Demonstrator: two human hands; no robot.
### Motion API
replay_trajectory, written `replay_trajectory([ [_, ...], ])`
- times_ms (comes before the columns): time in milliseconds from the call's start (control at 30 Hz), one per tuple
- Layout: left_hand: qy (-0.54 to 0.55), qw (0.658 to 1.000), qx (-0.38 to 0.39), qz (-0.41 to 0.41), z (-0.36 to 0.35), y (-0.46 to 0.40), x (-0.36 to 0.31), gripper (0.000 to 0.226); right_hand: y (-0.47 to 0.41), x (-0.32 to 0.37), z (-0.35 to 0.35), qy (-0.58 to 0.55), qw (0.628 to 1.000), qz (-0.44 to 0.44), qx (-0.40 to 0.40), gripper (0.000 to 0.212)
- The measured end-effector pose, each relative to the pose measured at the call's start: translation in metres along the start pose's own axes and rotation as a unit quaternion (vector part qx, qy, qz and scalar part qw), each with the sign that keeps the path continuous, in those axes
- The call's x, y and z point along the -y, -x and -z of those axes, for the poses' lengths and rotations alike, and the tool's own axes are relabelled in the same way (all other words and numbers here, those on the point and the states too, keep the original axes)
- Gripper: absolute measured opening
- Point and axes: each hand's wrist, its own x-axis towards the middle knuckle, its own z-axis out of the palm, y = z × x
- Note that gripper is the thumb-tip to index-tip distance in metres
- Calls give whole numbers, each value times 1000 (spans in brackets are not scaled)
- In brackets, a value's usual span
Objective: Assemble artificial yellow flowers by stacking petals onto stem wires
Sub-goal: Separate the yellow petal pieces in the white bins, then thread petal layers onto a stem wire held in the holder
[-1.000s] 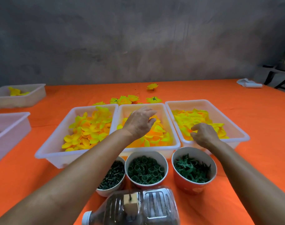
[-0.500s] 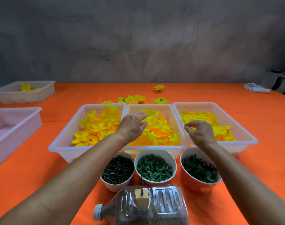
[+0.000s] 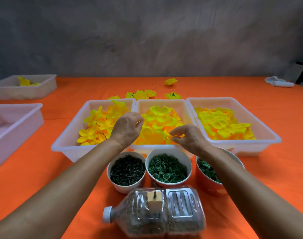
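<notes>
A single head-worn view looks forward and down across the orange tabletop from its near edge toward the grey wall behind its far edge, close above both forearms.

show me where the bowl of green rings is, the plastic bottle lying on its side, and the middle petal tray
bowl of green rings (image 3: pixel 168 169), head view, on the rings in its middle.
plastic bottle (image 3: pixel 180 211), head view, on its clear side wall.
middle petal tray (image 3: pixel 162 101), head view, on its far rim.
</notes>
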Motion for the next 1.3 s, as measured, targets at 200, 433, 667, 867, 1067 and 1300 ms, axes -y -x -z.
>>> replay_trajectory([
  [200,14,999,-11,30,2,17,10,19,8,5,8,-56,997,-5,-51,16],
  [433,22,998,-31,58,11,34,6,23,20,18,6,-121,990,27,-70,11],
  [667,26,996,-34,82,22,48,13,22,28,32,4,-152,985,48,-64,8],
  [867,55,992,-73,91,29,70,14,17,33,58,-8,-142,984,102,24,6],
  [1067,45,990,-95,92,28,95,15,15,29,91,-34,57,974,171,136,14],
  [1300,15,987,-77,139,22,113,21,15,20,105,-49,300,895,224,243,25],
])
